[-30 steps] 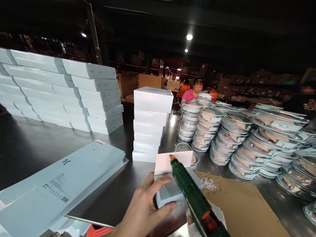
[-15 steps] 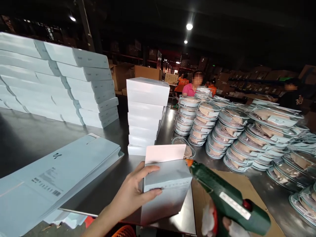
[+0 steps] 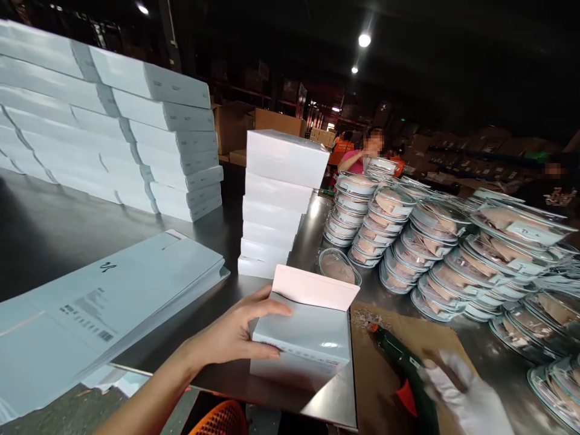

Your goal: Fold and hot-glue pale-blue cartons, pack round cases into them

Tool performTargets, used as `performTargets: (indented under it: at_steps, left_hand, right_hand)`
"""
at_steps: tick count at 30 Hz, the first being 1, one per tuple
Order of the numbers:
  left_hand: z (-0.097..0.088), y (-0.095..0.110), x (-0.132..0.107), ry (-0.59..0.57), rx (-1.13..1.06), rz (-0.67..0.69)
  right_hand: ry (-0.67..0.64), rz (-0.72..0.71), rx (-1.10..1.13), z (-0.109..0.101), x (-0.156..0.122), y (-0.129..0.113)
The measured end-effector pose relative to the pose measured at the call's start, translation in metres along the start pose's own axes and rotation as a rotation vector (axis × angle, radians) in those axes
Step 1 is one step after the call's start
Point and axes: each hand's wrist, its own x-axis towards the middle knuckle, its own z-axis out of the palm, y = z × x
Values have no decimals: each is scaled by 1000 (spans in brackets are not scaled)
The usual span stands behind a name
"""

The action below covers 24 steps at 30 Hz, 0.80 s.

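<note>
My left hand (image 3: 235,329) is closed around the left side of a pale blue box (image 3: 301,338) that rests near the table's front edge, its pink flap (image 3: 315,288) standing up. My right hand (image 3: 466,399), in a white glove, grips a green glue gun (image 3: 405,371) lying low over a sheet of brown cardboard (image 3: 408,338), nozzle pointing toward the box's right corner.
A stack of white boxes (image 3: 276,205) stands just behind the held box. Flat folded cartons (image 3: 104,308) lie at left, with a big pile of boxes (image 3: 113,133) behind. Several stacks of clear round trays (image 3: 435,241) fill the right. People work in the background.
The glue gun has dropped from beside the box's top down onto the cardboard at right. The box has tilted and its flap leans back more.
</note>
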Motion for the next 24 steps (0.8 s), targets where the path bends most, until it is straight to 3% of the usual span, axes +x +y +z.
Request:
performTargets:
  at_steps: [2,3,5,6,11,17,21,22,24]
  left_hand:
    - [0,-1,-1,2,7,17]
    - [1,-2,-2,7,10,32]
    - [7,-5,-3,31,5,80]
    - [11,-8,-3,59,-8,114]
    - [35,-19,-7,260,-109,303]
    - [17,7,-6,102,40,220]
    - [9,18,-2,103,-66,123]
    - [10,15,-3,132,-122,108]
    - [16,6,-7,251,-214,84]
  right_hand:
    - [-146,-245,65,40,0,-16]
    - [-307,-377,102,61,-1,-22]
    - [-521,-536,133,96,-3,-24]
    - [-564,-571,126,107,-4,-21]
    - [-485,-753,-113,117,-12,-1]
    - [-348,-1343,-394,130,-6,-30]
    - [-324,-1352,-403,134,-8,-22]
    - [-310,-1288,-376,132,-12,-15]
    - [-249,-1031,-228,128,-21,-2]
